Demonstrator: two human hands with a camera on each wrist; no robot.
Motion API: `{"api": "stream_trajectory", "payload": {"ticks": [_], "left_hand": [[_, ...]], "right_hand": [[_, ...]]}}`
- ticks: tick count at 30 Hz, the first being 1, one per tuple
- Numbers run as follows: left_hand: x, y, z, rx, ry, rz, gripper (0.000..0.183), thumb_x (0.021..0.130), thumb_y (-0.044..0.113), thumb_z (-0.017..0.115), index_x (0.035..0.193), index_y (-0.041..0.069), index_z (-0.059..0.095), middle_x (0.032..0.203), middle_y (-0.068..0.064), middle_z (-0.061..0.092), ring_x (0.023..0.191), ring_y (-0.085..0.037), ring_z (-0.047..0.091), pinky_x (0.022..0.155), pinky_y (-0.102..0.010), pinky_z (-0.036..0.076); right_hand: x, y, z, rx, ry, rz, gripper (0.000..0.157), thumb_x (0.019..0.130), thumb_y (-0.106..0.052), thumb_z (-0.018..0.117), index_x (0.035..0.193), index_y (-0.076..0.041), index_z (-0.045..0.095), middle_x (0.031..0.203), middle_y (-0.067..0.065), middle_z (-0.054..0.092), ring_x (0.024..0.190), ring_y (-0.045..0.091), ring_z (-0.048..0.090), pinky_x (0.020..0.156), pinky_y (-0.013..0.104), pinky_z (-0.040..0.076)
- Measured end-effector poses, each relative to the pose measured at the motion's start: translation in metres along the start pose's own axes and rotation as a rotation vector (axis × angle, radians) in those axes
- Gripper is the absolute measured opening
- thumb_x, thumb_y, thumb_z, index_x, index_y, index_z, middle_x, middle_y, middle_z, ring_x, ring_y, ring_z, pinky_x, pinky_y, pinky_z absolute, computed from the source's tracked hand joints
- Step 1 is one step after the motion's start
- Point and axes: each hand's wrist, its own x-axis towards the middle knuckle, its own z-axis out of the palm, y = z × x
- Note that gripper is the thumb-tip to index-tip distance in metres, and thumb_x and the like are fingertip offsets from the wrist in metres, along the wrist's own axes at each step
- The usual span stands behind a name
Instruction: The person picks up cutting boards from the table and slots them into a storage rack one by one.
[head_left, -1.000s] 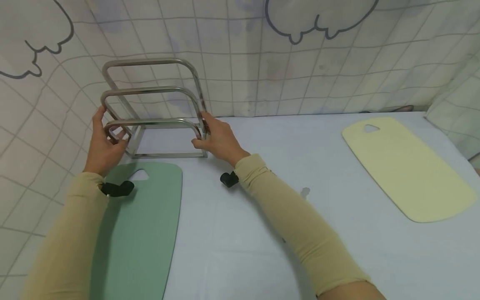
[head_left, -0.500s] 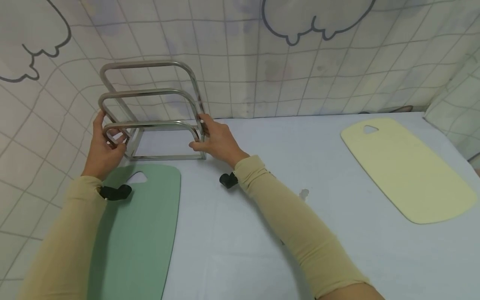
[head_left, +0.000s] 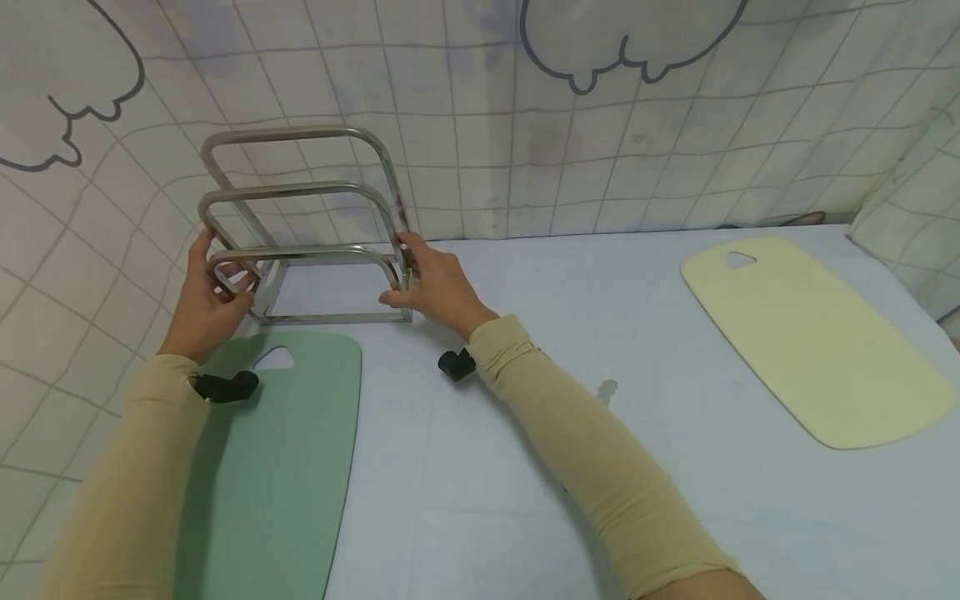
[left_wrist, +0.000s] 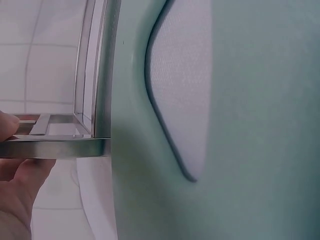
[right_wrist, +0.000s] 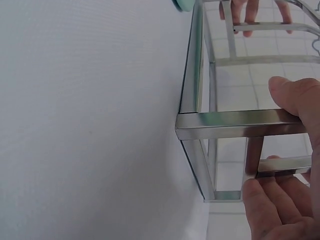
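Note:
A silver metal rack (head_left: 337, 319) with three rounded upright frames stands at the back left of the white-covered table. My left hand (head_left: 204, 300) grips its left side, thumb in front and fingers behind the bars. On the opposite side my right hand (head_left: 442, 283) holds the rack's right uprights between thumb and fingers, which the right wrist view shows close up. A green cutting board (head_left: 285, 467) lies flat in front of the rack, under my left forearm. In the left wrist view the green board's handle hole is close by, with the metal rack (left_wrist: 60, 148) beside it.
A pale yellow cutting board (head_left: 817, 342) lies flat at the right of the table. White cloth with a grid and cloud outlines (head_left: 480, 125) hangs behind and along the left. A small grey mark (head_left: 607, 390) shows on the tablecloth (head_left: 450, 467).
Both hands keep their grip on the rack. Everything sits slightly lower in the head view, as the camera has shifted a little; the rack shows no clear movement on the table.

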Motion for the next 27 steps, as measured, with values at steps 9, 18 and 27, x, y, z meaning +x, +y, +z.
{"api": "stream_trajectory", "payload": {"ticks": [9, 18, 27], "left_hand": [[0.002, -0.001, 0.003, -0.008, -0.022, -0.032, 0.106, 0.095, -0.004, 0.058, 0.162, 0.049, -0.006, 0.149, -0.019, 0.039, 0.121, -0.011, 0.059, 0.079, -0.001, 0.047], [0.002, -0.011, 0.004, -0.043, -0.060, 0.002, 0.122, 0.090, -0.010, 0.067, 0.159, 0.055, -0.009, 0.158, -0.033, 0.035, 0.143, -0.047, 0.048, 0.082, 0.002, 0.045], [-0.001, -0.011, 0.003, 0.019, -0.041, -0.008, 0.120, 0.091, -0.004, 0.070, 0.159, 0.054, -0.010, 0.155, -0.031, 0.041, 0.136, -0.033, 0.055, 0.082, 0.003, 0.042]], "right_hand": [[-0.001, 0.001, 0.001, -0.038, 0.014, 0.010, 0.086, 0.085, -0.029, 0.085, 0.155, -0.017, 0.037, 0.142, 0.008, 0.067, 0.129, 0.023, 0.066, 0.109, 0.039, 0.054], [0.001, -0.001, 0.006, -0.061, 0.019, 0.054, 0.091, 0.081, -0.023, 0.089, 0.155, -0.014, 0.037, 0.143, 0.008, 0.066, 0.130, 0.026, 0.064, 0.112, 0.041, 0.052], [0.000, -0.002, 0.006, -0.082, 0.026, 0.046, 0.092, 0.080, -0.024, 0.090, 0.155, -0.013, 0.038, 0.143, 0.008, 0.066, 0.130, 0.025, 0.064, 0.111, 0.039, 0.053]]}}
